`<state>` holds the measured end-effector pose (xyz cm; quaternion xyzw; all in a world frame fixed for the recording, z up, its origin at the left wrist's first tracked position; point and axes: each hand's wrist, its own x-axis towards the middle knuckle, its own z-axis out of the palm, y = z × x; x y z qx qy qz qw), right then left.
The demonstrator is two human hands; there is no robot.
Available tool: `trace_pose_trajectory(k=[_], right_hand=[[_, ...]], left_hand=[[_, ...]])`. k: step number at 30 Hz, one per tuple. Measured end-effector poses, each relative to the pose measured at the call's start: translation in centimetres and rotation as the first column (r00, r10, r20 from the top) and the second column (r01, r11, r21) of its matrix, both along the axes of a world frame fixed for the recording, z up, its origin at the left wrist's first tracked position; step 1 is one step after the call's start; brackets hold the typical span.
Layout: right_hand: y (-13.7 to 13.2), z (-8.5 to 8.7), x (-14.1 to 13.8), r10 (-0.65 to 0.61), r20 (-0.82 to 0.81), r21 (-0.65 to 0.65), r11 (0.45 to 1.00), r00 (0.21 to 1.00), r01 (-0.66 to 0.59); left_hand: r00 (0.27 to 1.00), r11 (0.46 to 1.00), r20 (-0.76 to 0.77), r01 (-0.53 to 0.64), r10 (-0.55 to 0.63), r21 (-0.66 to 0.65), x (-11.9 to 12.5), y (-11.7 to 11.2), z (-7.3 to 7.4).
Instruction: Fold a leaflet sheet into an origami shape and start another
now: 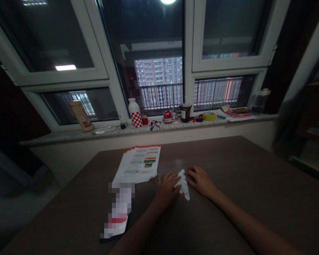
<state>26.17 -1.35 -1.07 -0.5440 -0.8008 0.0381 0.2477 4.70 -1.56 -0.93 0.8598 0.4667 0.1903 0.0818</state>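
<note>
Paper [183, 185]: folded, mid-table [241, 170], between both hands.
Left hand [166, 188]: open, fingers pressing its left edge.
Right hand [202, 181]: flat, fingertips touching its right edge.

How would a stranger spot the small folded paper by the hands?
On the dark table under the window, the folded paper sits between the left hand and right hand. Unlike the flat leaflet stack nearby, it is small, creased and pointed.

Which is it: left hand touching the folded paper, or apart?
Touching. The head view shows the left hand with its fingers lying over the left edge of the folded paper on the table, with no gap visible.
</note>
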Motion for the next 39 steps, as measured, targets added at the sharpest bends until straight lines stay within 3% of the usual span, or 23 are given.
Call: trace_pose_trajectory(k=[25,35,39], right_hand=[[-0.8,0.1,1.7,0.141,-0.029,-0.245,0.959,0.990,-0.144],[-0.8,-0.1,2.0,0.167,-0.034,-0.200,0.965,0.985,-0.170],[-0.2,-0.8,2.0,0.085,-0.096,-0.194,0.976,0.992,-0.102]], left_hand=[[0.999,1.000,-0.030,-0.021,0.021,-0.013,0.1,-0.3,0.3],[0.997,0.997,-0.003,-0.072,0.072,0.042,0.1,0.1,-0.4],[0.993,0.992,-0.007,-0.121,0.121,0.043,0.2,0.2,-0.6]])
